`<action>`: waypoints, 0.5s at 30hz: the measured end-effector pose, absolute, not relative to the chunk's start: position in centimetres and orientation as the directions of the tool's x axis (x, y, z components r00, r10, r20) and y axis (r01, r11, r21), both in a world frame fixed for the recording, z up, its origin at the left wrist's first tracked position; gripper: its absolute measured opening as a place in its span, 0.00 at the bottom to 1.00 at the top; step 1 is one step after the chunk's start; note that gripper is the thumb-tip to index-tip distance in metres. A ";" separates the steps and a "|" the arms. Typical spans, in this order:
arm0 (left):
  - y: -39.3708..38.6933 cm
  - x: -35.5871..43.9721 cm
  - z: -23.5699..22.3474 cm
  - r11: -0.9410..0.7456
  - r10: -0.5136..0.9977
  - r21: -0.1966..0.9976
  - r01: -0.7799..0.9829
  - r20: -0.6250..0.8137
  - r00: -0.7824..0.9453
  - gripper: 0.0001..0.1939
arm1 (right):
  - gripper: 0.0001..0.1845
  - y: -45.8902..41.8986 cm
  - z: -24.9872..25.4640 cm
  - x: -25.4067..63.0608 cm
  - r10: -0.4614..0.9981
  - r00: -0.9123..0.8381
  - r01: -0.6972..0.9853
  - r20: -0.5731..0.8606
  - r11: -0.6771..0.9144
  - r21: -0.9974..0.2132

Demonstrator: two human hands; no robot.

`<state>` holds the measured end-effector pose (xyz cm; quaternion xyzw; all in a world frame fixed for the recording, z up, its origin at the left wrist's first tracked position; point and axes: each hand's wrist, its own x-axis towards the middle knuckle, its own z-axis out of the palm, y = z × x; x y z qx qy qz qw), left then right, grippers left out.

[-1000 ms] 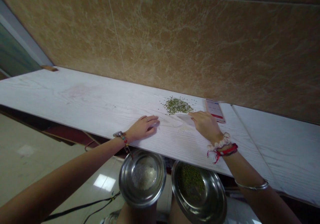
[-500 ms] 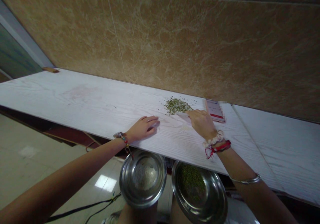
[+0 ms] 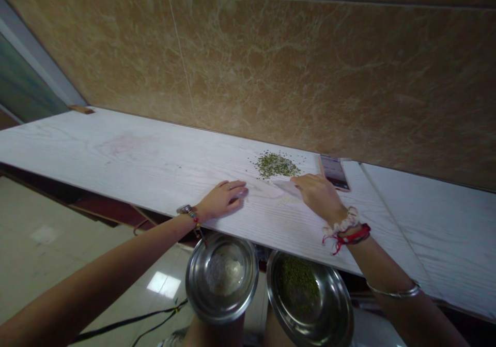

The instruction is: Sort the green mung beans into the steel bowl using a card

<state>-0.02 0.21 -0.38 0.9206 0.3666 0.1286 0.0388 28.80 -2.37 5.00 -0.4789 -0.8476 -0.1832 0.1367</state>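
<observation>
My left hand (image 3: 223,198) lies flat on the white tabletop, fingers stretched out and nothing in them. In my right hand (image 3: 320,194) a thin white card or piece of paper (image 3: 287,185) is pinched, its edge low on the table. Just beyond the card spreads a pile of small green beans (image 3: 276,164), which look like mung beans. A faint patch of pale grains (image 3: 290,200) lies on the near side of the card. Below the table edge, a steel bowl (image 3: 346,290) contains more green beans, and another steel bowl (image 3: 189,285) has something pale at its bottom.
A phone (image 3: 335,173) lies behind my right hand, by the tiled wall (image 3: 251,68). The white table (image 3: 186,155) runs along that wall. Both bowls sit over my legs. A small brown block (image 3: 81,109) is at the far left corner; a dark cable (image 3: 127,320) hangs lower left.
My right hand has drawn slightly back and to the right with the white card, away from the green beans. The phone's screen looks different. My left hand stays in place.
</observation>
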 end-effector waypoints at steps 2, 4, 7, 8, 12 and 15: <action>0.2 0.0 -0.4 -0.728 0.685 0.170 0.664 0.212 0.697 0.15 | 0.16 -2.3 5.0 28.9 0.743 -0.511 0.857 0.432 0.481 0.186; 0.2 0.0 -0.4 -0.726 0.687 0.174 0.665 0.213 0.695 0.16 | 0.16 -2.0 4.9 28.8 0.744 -0.499 0.864 0.445 0.466 0.190; 0.2 -0.1 -0.4 -0.720 0.693 0.177 0.670 0.203 0.691 0.16 | 0.16 -1.7 4.8 28.5 0.758 -0.483 0.874 0.439 0.451 0.183; 0.2 -0.1 -0.4 -0.718 0.696 0.178 0.673 0.200 0.690 0.16 | 0.16 -1.6 4.8 28.4 0.759 -0.484 0.872 0.436 0.457 0.174; 0.2 -0.1 -0.3 -0.717 0.697 0.180 0.674 0.194 0.690 0.16 | 0.16 -1.9 4.7 28.7 0.749 -0.506 0.856 0.428 0.498 0.140; 0.1 0.0 -0.3 -0.713 0.701 0.178 0.678 0.186 0.688 0.16 | 0.16 -2.2 5.0 29.2 0.745 -0.506 0.853 0.435 0.506 0.127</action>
